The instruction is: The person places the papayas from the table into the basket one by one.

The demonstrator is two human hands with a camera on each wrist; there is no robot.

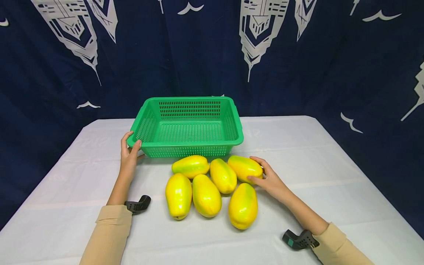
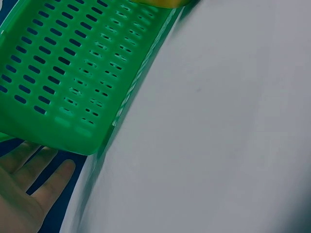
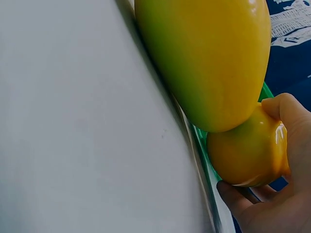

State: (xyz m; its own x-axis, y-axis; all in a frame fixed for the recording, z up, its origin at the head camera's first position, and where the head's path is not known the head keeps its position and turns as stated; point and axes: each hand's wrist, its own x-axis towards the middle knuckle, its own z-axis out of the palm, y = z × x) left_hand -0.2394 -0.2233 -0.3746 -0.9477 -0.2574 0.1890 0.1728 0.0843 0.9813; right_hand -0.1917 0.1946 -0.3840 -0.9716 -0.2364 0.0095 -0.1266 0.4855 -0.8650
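Observation:
A green plastic basket (image 1: 185,144) with slotted walls stands at the back of the table. My left hand (image 1: 128,156) holds its front left corner, thumb at the front and fingers along the left side. In the left wrist view, the fingers (image 2: 54,182) are beside the basket wall (image 2: 58,68). My right hand (image 1: 273,182) grips the right end of a yellow-green papaya (image 1: 243,167), which lies at the right of the back row. The right wrist view shows thumb and fingers around this papaya (image 3: 248,150), partly behind a nearer papaya (image 3: 204,58).
Several other papayas lie in front of the basket: two in the back row (image 1: 190,166) (image 1: 223,176) and three nearer (image 1: 179,195) (image 1: 207,195) (image 1: 243,207). A white cloth (image 1: 314,154) covers the table. Behind it hangs a dark blue patterned curtain (image 1: 205,48).

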